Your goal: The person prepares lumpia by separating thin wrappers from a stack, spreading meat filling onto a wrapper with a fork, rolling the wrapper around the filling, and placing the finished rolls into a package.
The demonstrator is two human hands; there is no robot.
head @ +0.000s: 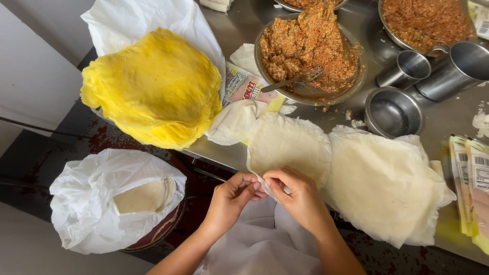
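Note:
My left hand [232, 198] and my right hand [298, 196] meet at the near corner of a thin pale wrapper sheet [288, 145] that lies on the steel table's front edge. The fingertips of both hands pinch that corner between them. To the right of the sheet rests a thicker stack of the same pale wrappers [382, 188], overhanging the edge. A tall pile of yellow wrappers [153, 89] sits to the upper left on white plastic.
A round steel pan of reddish-brown minced filling [305, 46] holds a fork [293, 81]. Steel cups [410, 66] and a small bowl [392, 112] stand to the right. Packets [473, 183] lie at the far right. A white bag with flat wrappers [117, 198] sits low at left.

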